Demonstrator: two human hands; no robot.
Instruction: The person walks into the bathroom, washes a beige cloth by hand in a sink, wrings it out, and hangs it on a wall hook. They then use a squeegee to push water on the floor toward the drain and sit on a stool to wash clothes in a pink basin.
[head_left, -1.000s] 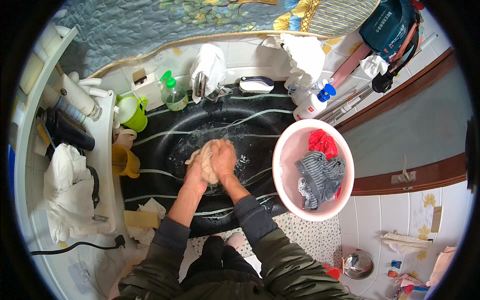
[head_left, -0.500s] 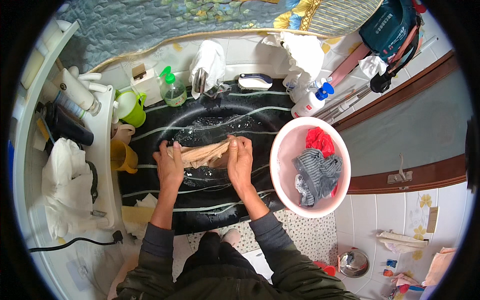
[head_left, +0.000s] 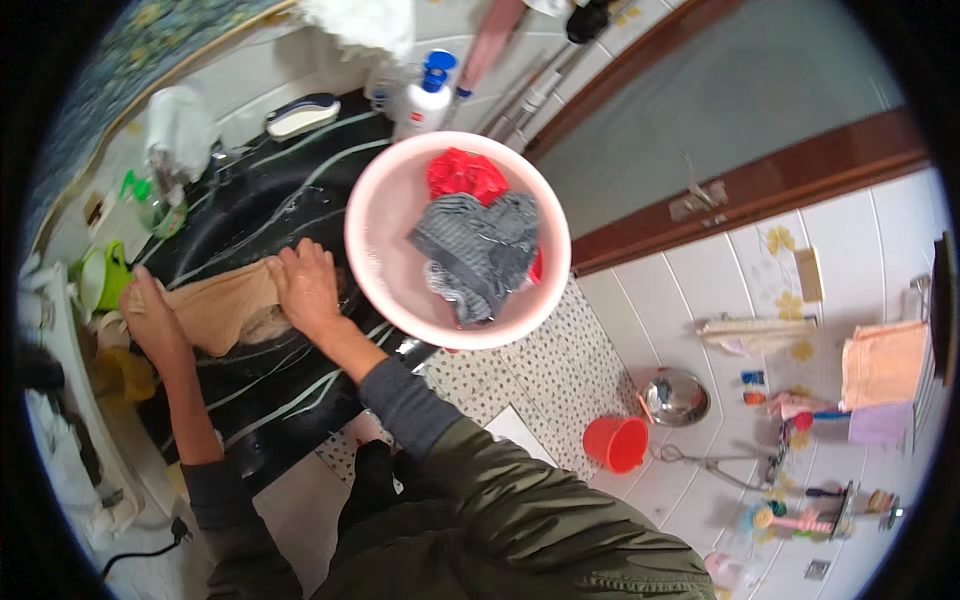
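Cloth (head_left: 222,305) stretches between left hand (head_left: 157,320) and right hand (head_left: 308,285) above the counter (head_left: 285,395), toward its left edge, fingers clamped on both ends, apparently to spread it, while the tub (head_left: 385,240) of clothes (head_left: 475,238) sits at the right edge, likely leaving working room.

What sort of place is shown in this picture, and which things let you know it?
Most likely it is a home bathroom or washroom: in view are a black sink, a peach towel hanging by the white tiled wall, and a red bucket.
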